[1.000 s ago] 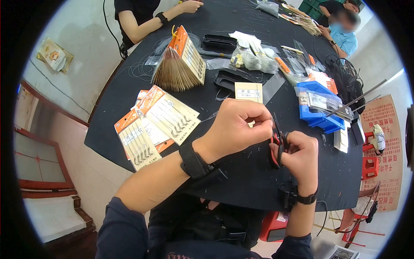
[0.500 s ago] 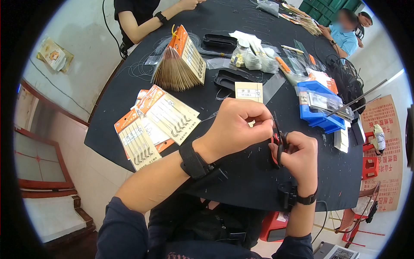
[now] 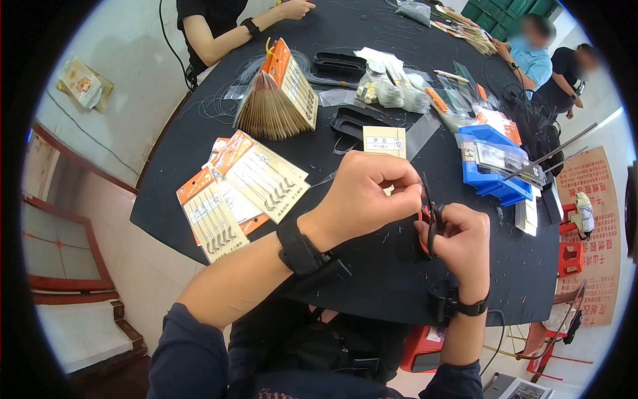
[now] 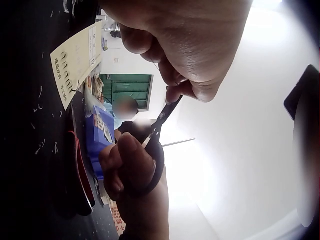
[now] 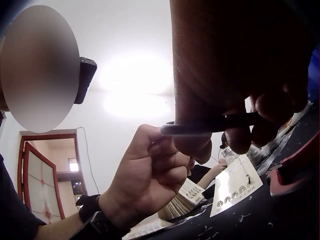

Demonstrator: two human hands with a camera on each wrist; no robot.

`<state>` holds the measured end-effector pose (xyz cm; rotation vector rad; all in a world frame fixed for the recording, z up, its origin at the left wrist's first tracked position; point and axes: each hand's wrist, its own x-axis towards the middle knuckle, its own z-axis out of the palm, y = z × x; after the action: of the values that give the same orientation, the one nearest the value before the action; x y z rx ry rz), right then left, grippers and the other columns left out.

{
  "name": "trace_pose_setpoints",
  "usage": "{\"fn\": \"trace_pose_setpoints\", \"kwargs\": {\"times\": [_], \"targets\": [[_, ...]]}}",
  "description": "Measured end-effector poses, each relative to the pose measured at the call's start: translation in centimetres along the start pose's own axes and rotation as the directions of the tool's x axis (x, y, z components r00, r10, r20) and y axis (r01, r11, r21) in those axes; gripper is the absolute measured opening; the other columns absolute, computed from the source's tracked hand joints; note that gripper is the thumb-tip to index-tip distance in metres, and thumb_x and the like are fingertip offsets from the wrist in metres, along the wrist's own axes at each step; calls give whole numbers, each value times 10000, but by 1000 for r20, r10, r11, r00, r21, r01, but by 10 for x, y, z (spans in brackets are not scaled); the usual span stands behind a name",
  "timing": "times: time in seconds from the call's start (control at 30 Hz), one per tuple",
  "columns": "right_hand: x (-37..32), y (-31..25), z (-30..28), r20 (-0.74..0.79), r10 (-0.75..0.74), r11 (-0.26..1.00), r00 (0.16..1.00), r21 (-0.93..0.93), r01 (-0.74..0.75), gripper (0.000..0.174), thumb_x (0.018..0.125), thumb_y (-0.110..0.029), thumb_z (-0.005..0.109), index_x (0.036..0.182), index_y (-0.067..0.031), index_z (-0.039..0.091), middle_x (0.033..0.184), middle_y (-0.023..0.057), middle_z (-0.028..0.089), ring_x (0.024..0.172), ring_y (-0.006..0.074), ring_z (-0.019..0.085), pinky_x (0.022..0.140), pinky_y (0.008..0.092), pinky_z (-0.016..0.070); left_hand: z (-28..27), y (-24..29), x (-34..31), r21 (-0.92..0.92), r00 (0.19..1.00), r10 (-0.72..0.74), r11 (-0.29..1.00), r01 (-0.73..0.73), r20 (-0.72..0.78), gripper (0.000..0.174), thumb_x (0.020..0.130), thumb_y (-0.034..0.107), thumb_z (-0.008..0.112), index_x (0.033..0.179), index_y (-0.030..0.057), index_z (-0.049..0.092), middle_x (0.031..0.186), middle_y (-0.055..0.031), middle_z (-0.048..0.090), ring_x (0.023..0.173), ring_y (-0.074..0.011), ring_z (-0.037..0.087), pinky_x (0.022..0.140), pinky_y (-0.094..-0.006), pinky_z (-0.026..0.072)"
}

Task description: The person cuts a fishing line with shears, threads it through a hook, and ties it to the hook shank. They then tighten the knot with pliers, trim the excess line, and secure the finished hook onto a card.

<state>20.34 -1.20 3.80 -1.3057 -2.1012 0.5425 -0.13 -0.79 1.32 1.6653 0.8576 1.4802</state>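
Note:
My left hand point(image 3: 362, 193) is raised over the table, its thumb and index finger pinching a fine line point(image 4: 155, 63), mostly hidden by the fingers. Close beside it, my right hand point(image 3: 465, 243) grips black-handled scissors point(image 4: 159, 169), with the thumb through one loop. Their blades point(image 4: 161, 117) point at the left fingertips, overlapping them in the left wrist view. A cream card point(image 3: 384, 143) with hooks along one edge lies beyond the left hand. Below the scissors, a red-and-black handled tool point(image 4: 82, 175) rests on the black table.
Orange-topped hook cards point(image 3: 212, 219) are spread at the left, behind them a thick fanned bundle of cards point(image 3: 276, 110). Black trays point(image 3: 355, 123) and a jar point(image 3: 372, 80) stand farther back. A blue bin point(image 3: 488, 179) is at the right. Other people sit around the table.
Both my hands stay almost in place, with the scissors shifting only slightly at the left fingertips. In the background, a person in black has moved to the right behind the one in light blue.

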Motion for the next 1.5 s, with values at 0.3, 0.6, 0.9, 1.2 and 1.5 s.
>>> {"fn": "trace_pose_setpoints", "kwargs": {"times": [0.3,0.6,0.9,1.2,1.5], "targets": [[0,-1,-1,3,-3,1000,1000,-4,3,266,632,-97,807,607,24,570,523,70,459,438,142,408,442,278,292,1,1,0,-19,1000,9,1000,-9,-7,77,799,30,647,756,-32,663,684,-5,629,613,-18,513,535,-192,405],[0,1,0,-3,-16,1000,1000,-21,16,259,640,-87,797,606,30,568,524,80,457,434,149,402,441,282,289,1,0,0,-13,1000,-9,1000,9,-7,77,798,32,647,760,-31,667,693,-7,636,615,-19,517,532,-191,402],[0,-1,-1,5,-6,1000,1000,-11,6,269,645,-93,804,611,28,567,527,78,460,435,144,405,440,280,288,2,0,0,-14,1000,-7,1000,7,-30,90,807,37,643,765,-34,679,686,-9,640,606,-16,520,522,-189,399],[0,0,1,-12,-46,999,999,-18,46,250,658,-97,804,629,29,590,526,79,454,432,147,394,437,287,277,1,0,0,4,999,2,1000,-2,-36,89,817,30,631,772,-30,679,665,9,625,594,-7,507,513,-186,386],[-1,2,5,-78,-81,997,994,8,82,326,701,-80,805,593,29,516,503,65,408,443,129,351,439,296,250,1,0,0,-25,997,-73,997,72,-25,102,841,29,623,793,-39,681,664,17,615,596,0,517,515,-176,393]]}}
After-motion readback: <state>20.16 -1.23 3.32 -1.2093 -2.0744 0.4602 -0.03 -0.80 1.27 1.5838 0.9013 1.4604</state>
